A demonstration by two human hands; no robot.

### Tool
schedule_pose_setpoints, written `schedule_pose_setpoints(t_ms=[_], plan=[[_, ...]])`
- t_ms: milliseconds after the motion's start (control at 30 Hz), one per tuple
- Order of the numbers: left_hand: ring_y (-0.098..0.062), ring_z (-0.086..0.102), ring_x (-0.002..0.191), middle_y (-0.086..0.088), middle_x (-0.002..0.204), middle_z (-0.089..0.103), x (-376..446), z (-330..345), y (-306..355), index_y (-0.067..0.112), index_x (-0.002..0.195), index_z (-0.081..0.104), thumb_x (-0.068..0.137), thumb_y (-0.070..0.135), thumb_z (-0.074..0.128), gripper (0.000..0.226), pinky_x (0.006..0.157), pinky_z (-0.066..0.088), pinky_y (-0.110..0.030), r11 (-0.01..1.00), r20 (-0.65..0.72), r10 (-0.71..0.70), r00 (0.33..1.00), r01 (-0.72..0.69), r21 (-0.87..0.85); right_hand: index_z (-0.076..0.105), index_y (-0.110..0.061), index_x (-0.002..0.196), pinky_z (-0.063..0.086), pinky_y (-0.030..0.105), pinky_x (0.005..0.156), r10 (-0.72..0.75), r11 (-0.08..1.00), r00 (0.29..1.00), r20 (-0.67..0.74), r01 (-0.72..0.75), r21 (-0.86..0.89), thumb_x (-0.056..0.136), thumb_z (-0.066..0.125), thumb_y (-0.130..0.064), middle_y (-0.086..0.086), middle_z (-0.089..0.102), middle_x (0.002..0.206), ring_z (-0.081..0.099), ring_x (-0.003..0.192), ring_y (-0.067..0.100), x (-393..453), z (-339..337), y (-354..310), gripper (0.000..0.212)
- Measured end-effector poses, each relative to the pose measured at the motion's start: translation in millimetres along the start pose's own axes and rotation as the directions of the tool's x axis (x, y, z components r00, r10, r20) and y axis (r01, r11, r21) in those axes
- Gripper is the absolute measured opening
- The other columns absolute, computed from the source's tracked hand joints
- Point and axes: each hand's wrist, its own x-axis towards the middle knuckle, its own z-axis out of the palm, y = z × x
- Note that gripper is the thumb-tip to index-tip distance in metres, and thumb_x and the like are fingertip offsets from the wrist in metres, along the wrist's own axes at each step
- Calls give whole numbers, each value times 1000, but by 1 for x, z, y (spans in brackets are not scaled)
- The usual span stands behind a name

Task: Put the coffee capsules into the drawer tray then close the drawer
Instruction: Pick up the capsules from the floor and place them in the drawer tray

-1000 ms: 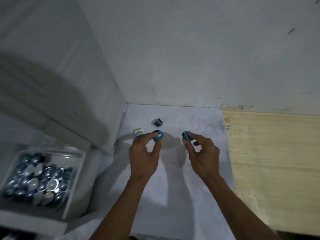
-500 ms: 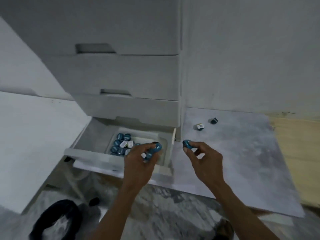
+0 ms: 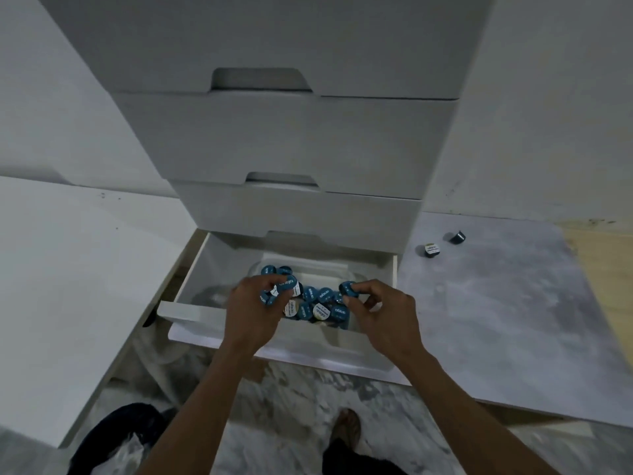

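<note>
A pile of blue coffee capsules (image 3: 318, 303) lies in the tray (image 3: 337, 269) inside the open bottom drawer (image 3: 274, 347), in the middle of the frame. The left hand (image 3: 255, 311) pinches a blue capsule (image 3: 287, 284) over the pile's left side. The right hand (image 3: 383, 313) pinches another blue capsule (image 3: 348, 289) over its right side. Two more capsules sit on the grey board (image 3: 496, 320) at the right: one with a white top (image 3: 431, 250) and a dark one (image 3: 457, 237) lying on its side, close together. Above the open drawer, the white cabinet (image 3: 291, 138) has closed drawers. A bare foot (image 3: 347, 428) stands on the marble floor (image 3: 291, 399) at the bottom.
</note>
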Motion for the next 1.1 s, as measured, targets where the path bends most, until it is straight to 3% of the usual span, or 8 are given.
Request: schedule_pose_setpoints(t_ms=[167,233,400,567,667,900,1100], plan=[[-19,65,79,-3,92,72,40,12,-20,19,100,75,80,22,78,21,73,55,-34,994,108,7,994,-19,107,73,-24,94,49,13,60,65,994,996,53,-60,-88,80,77,-31,-10,72,89,59,61,-1,36,39,15,16],[-15,62,81,2,93,70,57,21,-26,19,102,75,82,21,77,20,74,51,-28,991,169,0,986,-23,135,72,-27,95,49,17,60,87,987,993,80,-75,-140,81,76,-31,-8,70,85,58,60,0,49,51,18,15],[-14,63,90,3,99,71,91,49,-41,18,104,74,83,20,75,21,81,53,-28,987,305,3,952,-51,151,71,-21,97,56,30,63,145,978,976,161,-116,-176,84,74,-25,-12,62,70,58,54,4,76,74,30,14],[-18,61,94,9,91,66,114,75,-52,24,103,74,83,22,74,20,81,55,-37,978,386,-12,922,-70,198,67,-24,108,53,30,68,216,945,942,257,-135,-297,89,67,-31,-1,73,94,67,81,17,93,95,43,20],[-21,60,97,-1,94,71,118,86,-63,26,100,74,81,23,72,20,83,54,-40,967,445,-39,894,-79,244,67,-24,108,56,36,71,217,940,934,284,-121,-319,88,65,-30,3,73,94,67,79,22,98,106,48,21],[-24,62,95,-5,90,72,123,97,-80,22,97,72,79,21,69,18,77,55,-42,956,464,-26,885,-113,270,67,-25,109,52,38,84,204,884,930,306,-41,-466,87,63,-28,7,73,97,66,89,26,104,118,46,23],[-27,66,92,-11,105,67,119,100,-85,26,106,71,85,22,65,22,76,57,-42,948,493,-30,870,-131,289,68,-25,106,51,38,87,175,855,936,306,10,-518,87,59,-25,4,74,94,67,88,23,100,125,52,21]])
